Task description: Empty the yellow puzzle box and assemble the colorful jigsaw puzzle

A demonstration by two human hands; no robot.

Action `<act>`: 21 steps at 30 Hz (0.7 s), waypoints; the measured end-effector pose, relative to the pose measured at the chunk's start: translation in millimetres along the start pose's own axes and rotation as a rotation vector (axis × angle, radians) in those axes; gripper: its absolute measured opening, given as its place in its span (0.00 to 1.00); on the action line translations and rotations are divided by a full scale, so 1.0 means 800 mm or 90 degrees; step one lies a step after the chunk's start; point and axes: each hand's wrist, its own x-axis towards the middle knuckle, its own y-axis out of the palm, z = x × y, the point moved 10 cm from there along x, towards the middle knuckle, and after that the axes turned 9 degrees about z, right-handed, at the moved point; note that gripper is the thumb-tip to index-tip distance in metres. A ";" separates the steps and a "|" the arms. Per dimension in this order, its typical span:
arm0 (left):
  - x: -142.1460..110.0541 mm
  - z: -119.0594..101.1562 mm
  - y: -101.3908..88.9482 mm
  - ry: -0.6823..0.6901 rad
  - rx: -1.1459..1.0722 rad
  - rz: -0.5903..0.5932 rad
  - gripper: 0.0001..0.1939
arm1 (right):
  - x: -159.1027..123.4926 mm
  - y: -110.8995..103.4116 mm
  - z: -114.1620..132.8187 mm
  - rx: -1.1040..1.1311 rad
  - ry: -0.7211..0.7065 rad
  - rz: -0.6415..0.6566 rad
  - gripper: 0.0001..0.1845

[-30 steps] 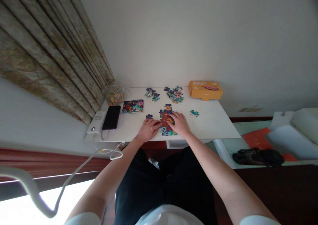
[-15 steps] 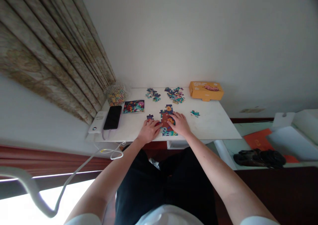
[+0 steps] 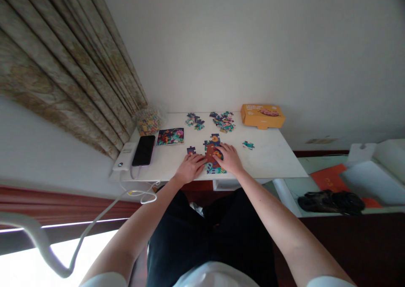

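Note:
In front of me on the white table lies a partly joined jigsaw puzzle (image 3: 211, 151), brown and orange in the middle with teal along its near edge. My left hand (image 3: 190, 169) is at its left side, fingers closed over a dark puzzle piece (image 3: 200, 155) that they mostly cover, against the joined part. My right hand (image 3: 230, 157) rests on the right side of the puzzle, thumb and fingers apart, hiding some of it. A loose dark purple piece (image 3: 191, 150) lies just beyond my left hand. Farther right is a small teal cluster of pieces (image 3: 248, 144).
Two piles of pieces, one on the left (image 3: 194, 121) and one on the right (image 3: 223, 121), lie at the back. A picture card (image 3: 170, 136), phone (image 3: 144, 150), white power bank (image 3: 124, 156) and bag of colourful bits (image 3: 148, 120) stand left; a yellow box (image 3: 262, 116) stands back right.
My left hand has shifted very slightly at the puzzle's left edge, and less of the dark piece shows under its fingers. My right hand stays in place.

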 end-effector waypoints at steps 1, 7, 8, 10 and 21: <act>0.000 -0.001 0.000 0.002 0.003 0.000 0.19 | 0.000 0.000 0.000 -0.001 0.000 0.001 0.25; -0.001 -0.004 -0.004 -0.021 0.037 0.001 0.20 | 0.000 -0.001 0.001 0.000 0.006 0.006 0.25; -0.001 -0.005 -0.004 -0.024 0.043 0.002 0.20 | 0.000 -0.001 0.001 0.000 0.006 0.007 0.25; -0.001 -0.006 -0.005 -0.025 0.049 0.003 0.20 | 0.000 -0.001 0.001 0.001 0.006 0.011 0.26; 0.001 0.017 0.005 -0.049 -0.058 -0.032 0.17 | -0.001 -0.001 0.001 0.005 0.000 0.000 0.26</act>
